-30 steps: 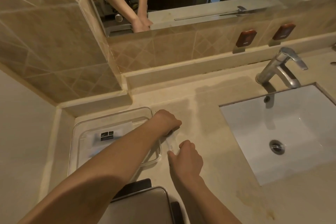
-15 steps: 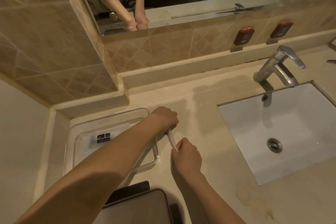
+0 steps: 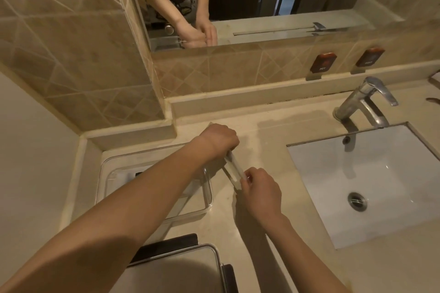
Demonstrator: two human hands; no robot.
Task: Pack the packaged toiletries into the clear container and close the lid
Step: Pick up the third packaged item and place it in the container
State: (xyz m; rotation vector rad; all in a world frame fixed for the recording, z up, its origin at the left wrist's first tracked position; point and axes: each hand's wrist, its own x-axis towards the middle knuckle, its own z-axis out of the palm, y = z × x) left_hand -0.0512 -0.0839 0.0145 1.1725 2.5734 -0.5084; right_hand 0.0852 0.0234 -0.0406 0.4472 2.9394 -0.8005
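A long thin white packaged toiletry (image 3: 234,167) is held between both hands, just right of the clear container (image 3: 209,194). My left hand (image 3: 220,139) grips its far end and my right hand (image 3: 260,189) pinches its near end. The container sits in the counter's left corner, and my left forearm crosses over it. Inside it lies a white packet (image 3: 123,177) with a dark label, mostly hidden by the arm. The clear lid (image 3: 190,266) with dark clips lies on the counter at the bottom, in front of the container.
A white sink basin (image 3: 371,181) with a chrome tap (image 3: 364,102) fills the right side. A raised ledge (image 3: 250,100) and mirror run along the back. A tiled wall closes the left corner.
Both hands have lifted the long packet off the counter and it now hangs tilted between them. The view has shifted slightly.
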